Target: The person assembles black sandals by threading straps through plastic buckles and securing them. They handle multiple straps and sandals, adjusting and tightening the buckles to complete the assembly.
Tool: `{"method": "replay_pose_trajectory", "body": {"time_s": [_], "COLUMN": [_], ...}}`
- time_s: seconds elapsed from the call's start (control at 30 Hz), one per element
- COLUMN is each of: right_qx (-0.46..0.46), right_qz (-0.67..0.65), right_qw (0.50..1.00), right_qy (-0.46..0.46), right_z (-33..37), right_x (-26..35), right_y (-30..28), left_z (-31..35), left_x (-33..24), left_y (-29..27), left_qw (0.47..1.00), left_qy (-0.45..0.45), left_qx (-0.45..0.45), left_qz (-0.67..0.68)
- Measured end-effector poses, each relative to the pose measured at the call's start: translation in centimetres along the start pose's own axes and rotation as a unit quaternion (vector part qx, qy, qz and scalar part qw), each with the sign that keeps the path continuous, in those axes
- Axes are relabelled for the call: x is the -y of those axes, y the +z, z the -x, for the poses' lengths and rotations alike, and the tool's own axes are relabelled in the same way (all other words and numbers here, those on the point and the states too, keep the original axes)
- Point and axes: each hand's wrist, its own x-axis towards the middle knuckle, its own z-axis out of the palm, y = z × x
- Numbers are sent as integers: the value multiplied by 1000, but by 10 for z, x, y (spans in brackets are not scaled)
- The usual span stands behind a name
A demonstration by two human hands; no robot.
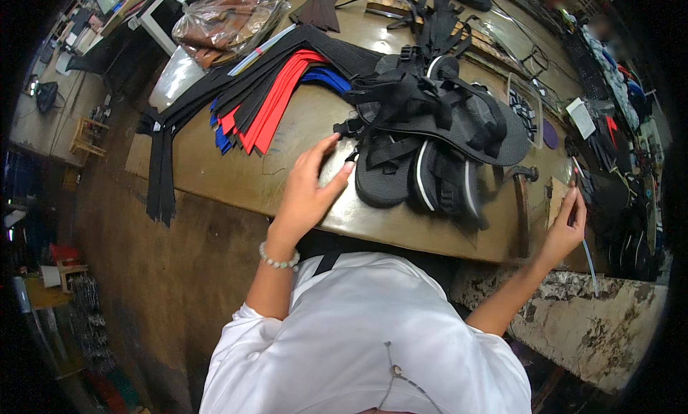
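Black strap sandals lie in a pile on the table in front of me. My left hand is at the pile's left side, thumb and fingers apart. Its fingertips are beside a black buckle strap, and the thumb is close to a small black strap end; I cannot make out a grip on either. Off to the right, my right hand is closed, its fingers pinched around a thin pale-blue cord or strip that hangs below the hand. Part of it is hidden by the fingers.
Left of the sandals lie black straps, red straps and blue straps. A hammer rests near the table's right front edge. Behind are a clear bin and a plastic-wrapped brown bundle. A rough wall stands lower right.
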Motion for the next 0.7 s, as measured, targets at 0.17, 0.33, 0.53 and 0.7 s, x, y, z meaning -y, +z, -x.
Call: {"method": "replay_pose_trajectory", "body": {"time_s": [0.17,0.33,0.53,0.7], "right_qx": [159,157,218,123], "right_qz": [237,130,255,188], "right_qw": [957,977,934,974], "right_qy": [55,57,123,5], "right_z": [14,20,14,-6], "right_x": [-107,-120,-82,-2], "right_y": [-16,-4,6,13], "left_z": [-10,-2,-27,-89], "left_x": [-9,-33,-57,-87], "left_y": [4,-40,-33,-15], "left_qw": [997,934,921,900], "left_qy": [48,213,280,342], "left_qx": [-29,-261,-102,-59], "left_qz": [-53,-117,251,265]}}
